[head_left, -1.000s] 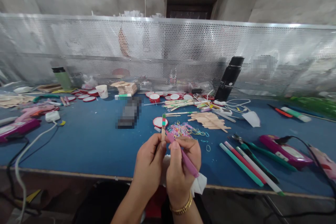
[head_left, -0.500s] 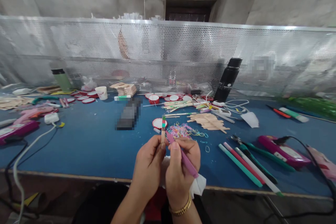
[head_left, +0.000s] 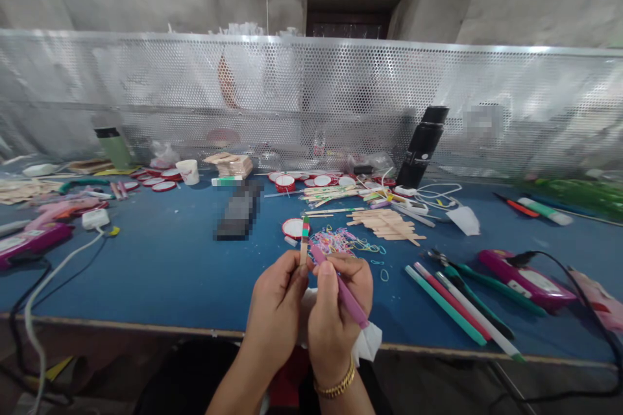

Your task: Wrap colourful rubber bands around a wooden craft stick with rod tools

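Near the table's front edge, my left hand (head_left: 277,301) pinches a wooden stick (head_left: 304,249) upright. Its upper part carries bands of green, red and a darker colour. Close beside it on the right, my right hand (head_left: 338,305) is closed around a purple marker (head_left: 351,301), whose tip end points up and left at the coloured part of the stick. Behind the hands lie a pile of small coloured bands (head_left: 335,241) and a small red-rimmed white drum (head_left: 295,228).
Plain wooden sticks (head_left: 387,225) lie behind the pile. To the right are several markers (head_left: 448,305), pliers (head_left: 477,295) and a purple device (head_left: 525,279). A black bottle (head_left: 422,148) leans near the perforated metal screen (head_left: 360,104). A white cable (head_left: 58,269) runs at left.
Both hands have shifted very slightly right with the stick and marker. A darker band now shows below the red and green on the stick.
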